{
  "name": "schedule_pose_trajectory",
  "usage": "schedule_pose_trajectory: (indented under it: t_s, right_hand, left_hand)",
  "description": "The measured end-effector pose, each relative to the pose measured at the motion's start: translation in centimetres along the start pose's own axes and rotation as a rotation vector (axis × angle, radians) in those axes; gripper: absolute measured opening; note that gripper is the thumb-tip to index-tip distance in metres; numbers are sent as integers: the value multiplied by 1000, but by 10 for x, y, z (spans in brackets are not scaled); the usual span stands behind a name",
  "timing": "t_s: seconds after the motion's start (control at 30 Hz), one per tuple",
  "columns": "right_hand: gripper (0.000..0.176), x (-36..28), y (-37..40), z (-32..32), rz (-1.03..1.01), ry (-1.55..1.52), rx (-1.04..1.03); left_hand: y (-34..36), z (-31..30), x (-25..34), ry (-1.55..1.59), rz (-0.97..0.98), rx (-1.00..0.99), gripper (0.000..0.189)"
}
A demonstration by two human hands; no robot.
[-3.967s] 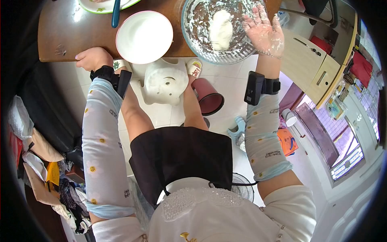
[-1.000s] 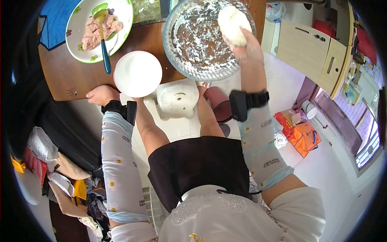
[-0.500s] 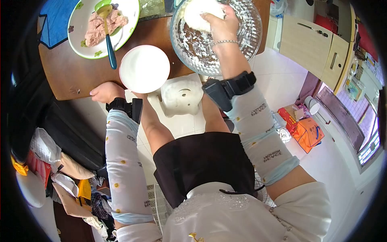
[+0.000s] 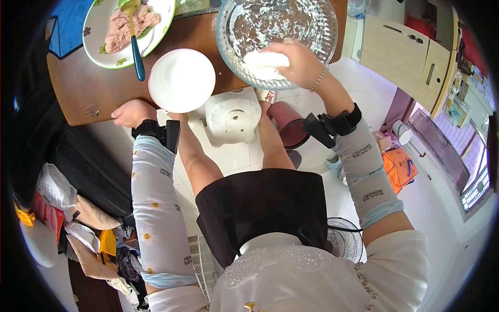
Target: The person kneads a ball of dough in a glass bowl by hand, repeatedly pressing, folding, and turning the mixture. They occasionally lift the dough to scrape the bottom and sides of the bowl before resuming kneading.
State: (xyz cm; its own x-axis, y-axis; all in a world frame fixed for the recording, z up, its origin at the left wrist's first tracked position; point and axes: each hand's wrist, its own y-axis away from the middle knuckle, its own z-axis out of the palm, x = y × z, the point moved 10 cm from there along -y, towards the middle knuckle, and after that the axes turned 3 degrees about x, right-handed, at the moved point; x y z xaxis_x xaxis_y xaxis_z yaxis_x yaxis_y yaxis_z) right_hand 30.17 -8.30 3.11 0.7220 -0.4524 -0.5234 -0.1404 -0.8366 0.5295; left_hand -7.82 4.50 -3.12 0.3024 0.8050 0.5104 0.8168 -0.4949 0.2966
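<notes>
Called for even pressure on the dough against the bowl, with right hand curled round it and left hand half closed at the surface's edge, grip unclear.

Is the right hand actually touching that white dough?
Touching. The head view shows the right hand gripping the dough, fingers pressed against it.
</notes>
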Motion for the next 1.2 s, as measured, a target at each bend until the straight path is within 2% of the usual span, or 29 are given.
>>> schedule_pose_trajectory:
  t_s: [0.07, 0.13, 0.17, 0.2, 0.27, 0.37, 0.47, 0.5, 0.53, 0.6, 0.63, 0.67, 0.73, 0.83, 0.9, 0.93, 1.0, 1.03, 1.07, 1.13, 1.17, 1.2]
  right_hand:
    - [41, 18, 7, -5, 22, 48, -19]
    - [38, 52, 14, -19, 140, -434, 88]
    - [40, 72, 19, -21, 279, -715, 89]
    - [40, 77, 19, -28, 279, -712, 88]
    - [49, 102, 16, -44, 405, -1030, 269]
    - [54, 101, -7, -54, 339, -1002, 324]
    - [49, 139, -25, -33, 347, -1080, 347]
    - [50, 131, -20, -43, 342, -663, 361]
    - [50, 105, -11, -47, 347, -664, 363]
    - [47, 35, 19, -100, 328, 139, 724]
    - [47, 21, 21, -100, 195, 171, 813]
    - [47, 19, 19, -92, 198, 169, 815]
    - [51, -13, -6, -60, -112, -244, 652]
    - [54, -14, -48, -36, -16, -306, 680]
    - [60, 5, -85, -13, 163, -38, 648]
    - [64, -3, -95, -8, 159, 96, 653]
    - [64, -9, -100, 10, 146, -135, 578]
    - [63, -19, -88, 5, 39, -277, 719]
    - [63, -20, -77, 13, 43, -278, 719]
    - [51, -40, -53, 31, -165, -277, 565]
    - [51, -38, -34, 28, -163, -277, 571]
    - [52, -40, -21, 41, -165, -266, 333]
  left_hand:
    - [0, 0, 1, -23, 9, -6, 51]
    - [1, 1, 1, 5, -1, -13, 52]
    - [1, 2, 1, 4, -5, -15, 52]
    - [1, 2, 1, 20, 2, -12, 53]
    - [0, 1, 1, 34, 10, -4, 54]
    - [1, 2, 1, 42, -5, -3, 54]
    - [4, -4, 5, -66, -3, 28, 54]
    - [5, -4, 5, -65, -11, 21, 53]
    - [6, -4, 4, -65, -19, 14, 53]
    - [5, -3, 3, -64, -27, 10, 54]
    - [5, -3, 1, -61, -35, 8, 54]
    - [6, -3, 2, -62, -32, 8, 54]
    - [8, -3, 4, -28, -18, -4, 55]
    - [11, -3, 8, -53, -9, -34, 55]
    - [12, -2, 9, -14, 0, -39, 55]
    - [12, -1, 9, 26, 0, -49, 55]
    - [12, -1, 8, -21, 10, -59, 55]
    - [11, -1, 8, -58, 14, -65, 55]
    - [11, -1, 8, -61, 16, -66, 55]
    - [9, 0, 6, -46, -8, -64, 55]
    - [10, 0, 8, -44, -4, -69, 55]
    - [12, 0, 7, -14, -20, -67, 55]
